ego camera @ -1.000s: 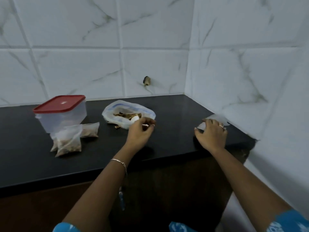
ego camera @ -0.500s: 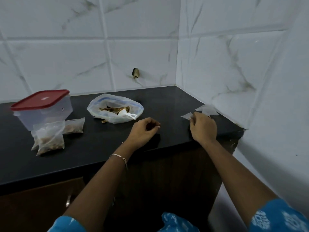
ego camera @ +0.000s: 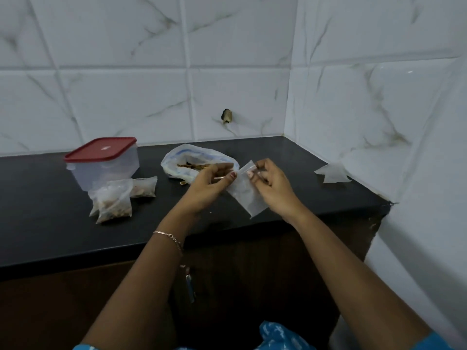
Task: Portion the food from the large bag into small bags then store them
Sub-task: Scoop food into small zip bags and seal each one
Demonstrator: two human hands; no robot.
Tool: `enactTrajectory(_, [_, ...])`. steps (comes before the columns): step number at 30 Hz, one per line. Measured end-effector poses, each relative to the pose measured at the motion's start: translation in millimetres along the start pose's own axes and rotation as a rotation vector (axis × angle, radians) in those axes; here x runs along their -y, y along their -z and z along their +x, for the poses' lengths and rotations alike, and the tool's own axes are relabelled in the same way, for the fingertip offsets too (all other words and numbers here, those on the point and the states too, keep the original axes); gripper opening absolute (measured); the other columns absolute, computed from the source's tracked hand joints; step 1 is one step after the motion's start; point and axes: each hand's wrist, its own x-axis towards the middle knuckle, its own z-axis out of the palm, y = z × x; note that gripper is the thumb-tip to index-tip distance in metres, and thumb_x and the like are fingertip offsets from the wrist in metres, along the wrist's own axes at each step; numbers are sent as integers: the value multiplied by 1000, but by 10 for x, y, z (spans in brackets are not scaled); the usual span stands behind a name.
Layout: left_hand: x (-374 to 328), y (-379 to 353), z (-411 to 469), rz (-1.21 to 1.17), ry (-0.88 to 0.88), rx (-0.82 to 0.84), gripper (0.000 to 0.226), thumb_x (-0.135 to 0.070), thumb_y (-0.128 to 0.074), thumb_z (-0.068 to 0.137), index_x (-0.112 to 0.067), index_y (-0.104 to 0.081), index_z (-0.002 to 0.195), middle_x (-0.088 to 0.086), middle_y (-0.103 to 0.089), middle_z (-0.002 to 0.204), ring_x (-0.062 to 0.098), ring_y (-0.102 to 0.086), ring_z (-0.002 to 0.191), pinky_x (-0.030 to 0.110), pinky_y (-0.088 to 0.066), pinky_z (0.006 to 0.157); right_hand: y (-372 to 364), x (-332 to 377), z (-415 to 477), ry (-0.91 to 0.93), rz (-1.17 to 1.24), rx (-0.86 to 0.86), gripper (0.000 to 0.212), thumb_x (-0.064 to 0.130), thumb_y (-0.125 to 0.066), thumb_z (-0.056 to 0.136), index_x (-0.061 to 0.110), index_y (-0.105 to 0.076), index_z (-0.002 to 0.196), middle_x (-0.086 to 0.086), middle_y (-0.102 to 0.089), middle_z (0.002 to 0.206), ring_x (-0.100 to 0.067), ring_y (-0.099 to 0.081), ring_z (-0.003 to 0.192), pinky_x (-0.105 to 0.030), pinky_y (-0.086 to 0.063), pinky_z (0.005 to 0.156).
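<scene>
Both hands are up off the black countertop (ego camera: 50,236) since half a second ago and now meet at centre: the right hand (ego camera: 271,188), away from the stack of empty bags (ego camera: 331,174) by the right wall, pinches the top edge of one empty small bag (ego camera: 246,195), and the left hand (ego camera: 209,185), fingers curled, pinches the same edge from the other side. That bag hangs tilted above the counter, just in front of the open large bag (ego camera: 194,160) with food in it. Farther left, filled small bags (ego camera: 113,200) lie against a red-lidded container (ego camera: 103,162).
</scene>
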Motion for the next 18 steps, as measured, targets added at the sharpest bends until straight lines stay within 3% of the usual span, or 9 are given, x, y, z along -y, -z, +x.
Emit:
enactTrajectory(5, [-131, 382, -232, -31, 128, 15, 18, -26, -53, 98, -16, -68, 96, 1, -68, 84, 12, -66, 76, 35, -58, 76, -277, 155, 17, 53, 65, 122, 3, 24, -58, 96, 22, -57, 94, -4, -71, 105, -16, -68, 95, -29, -54, 75])
enactTrajectory(10, [-75, 656, -429, -167, 201, 49, 11, -19, -63, 89, -8, -67, 87, 9, -66, 80, 16, -67, 70, 28, -60, 64, -514, 259, 50, 73, 16, 230, 9, 24, -60, 95, 15, -59, 96, -3, -72, 92, -10, -67, 84, -25, -50, 71])
enactTrajectory(14, [2, 801, -528, -215, 274, 91, 10, -14, -65, 85, -6, -68, 89, 8, -70, 79, 16, -68, 69, 26, -59, 60, -659, 230, 95, 90, -57, 275, 15, 28, -68, 89, 15, -62, 95, -22, -65, 82, -20, -56, 70, -36, -44, 67])
enactTrajectory(16, [55, 845, -534, -187, 290, 47, 9, -13, -65, 88, -5, -68, 91, 7, -70, 78, 15, -66, 68, 26, -58, 59, -721, 225, 102, 92, -170, 193, 24, 36, -75, 81, 23, -61, 95, -4, -66, 84, -12, -60, 75, -35, -50, 69])
enactTrajectory(18, [109, 843, -517, -138, 290, -58, 11, -16, -67, 88, -5, -68, 91, 6, -67, 71, 14, -62, 63, 26, -55, 59, -770, 243, 78, 141, -320, -14, 30, 43, -77, 77, 28, -58, 96, 12, -63, 92, -5, -60, 81, -26, -51, 68])
